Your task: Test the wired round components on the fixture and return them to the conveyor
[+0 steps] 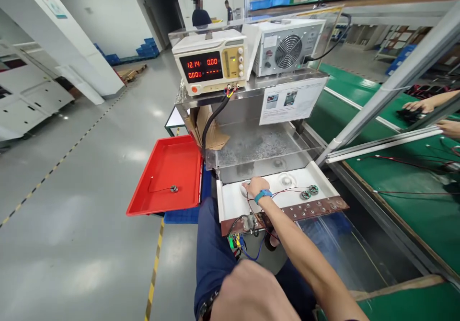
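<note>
My right hand [254, 186], with a blue band on its wrist, reaches onto a white tray [230, 203]. Its fingers curl down over a round white part [245, 190]. Two small round parts [309, 192] with red wires lie on the same tray to the right. A brown strip with holes [305, 211] runs along the tray's near edge. My left hand [251, 292] is a blurred shape very close to the camera at the bottom, above my lap; its fingers do not show.
A red tray [158, 177] at the left holds one small wired part [174, 188]. A power supply [210, 62] reading 12.14 and a fan-fronted unit [287, 48] stand on a shelf above a clear box [258, 148]. A co-worker's hands [420, 105] work at the green conveyor [395, 206].
</note>
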The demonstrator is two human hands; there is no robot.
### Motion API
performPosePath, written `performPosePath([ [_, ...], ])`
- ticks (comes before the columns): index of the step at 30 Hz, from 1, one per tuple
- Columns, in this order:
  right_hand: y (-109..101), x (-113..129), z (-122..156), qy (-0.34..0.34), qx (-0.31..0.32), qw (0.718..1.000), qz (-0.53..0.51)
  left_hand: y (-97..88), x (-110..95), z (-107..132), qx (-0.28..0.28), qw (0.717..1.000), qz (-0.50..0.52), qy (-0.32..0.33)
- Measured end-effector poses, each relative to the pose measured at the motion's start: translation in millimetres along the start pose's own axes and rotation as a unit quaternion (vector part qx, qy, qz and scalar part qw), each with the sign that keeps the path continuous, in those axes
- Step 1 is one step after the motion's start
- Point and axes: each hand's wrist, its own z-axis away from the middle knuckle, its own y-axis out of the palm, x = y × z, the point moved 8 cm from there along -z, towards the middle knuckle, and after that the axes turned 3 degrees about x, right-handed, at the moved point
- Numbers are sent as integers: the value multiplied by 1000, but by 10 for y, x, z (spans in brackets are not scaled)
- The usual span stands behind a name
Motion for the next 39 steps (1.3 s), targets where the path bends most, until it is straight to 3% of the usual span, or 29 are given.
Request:
performPosePath([
  [4,-56,89,-56,-20,8,1000,2,28,-359,-704,-37,992,-21,116],
  [8,-44,72,-130,-23,16,1000,-13,58,-266,-1178,-157,962,-153,165],
  [12,18,51,-178,-23,24,998,-46,231,-176,-1499,-162,930,-302,135],
  [17,28,-66,-192,-32,36,998,-37,201,-229,-1755,-157,944,-280,77],
  [21,58,-225,-143,-116,31,993,-17,34,-308,-1759,-151,960,-213,99],
  [23,106,-264,-81,-180,27,983,-32,-30,-285,-1672,-127,980,-119,102],
  [25,171,-263,-11,-238,34,969,-51,10,-186,-1544,-54,995,43,74],
  [27,209,-246,31,-268,36,961,-57,166,-59,-1357,47,979,198,16],
  [29,228,-222,39,-280,42,958,-50,338,46,-1126,127,955,265,-41],
  [34,227,-206,-5,-279,57,958,-37,648,67,-737,239,931,262,-85],
  [39,269,-271,-40,-252,68,965,-29,678,-277,-917,235,944,231,-22],
])
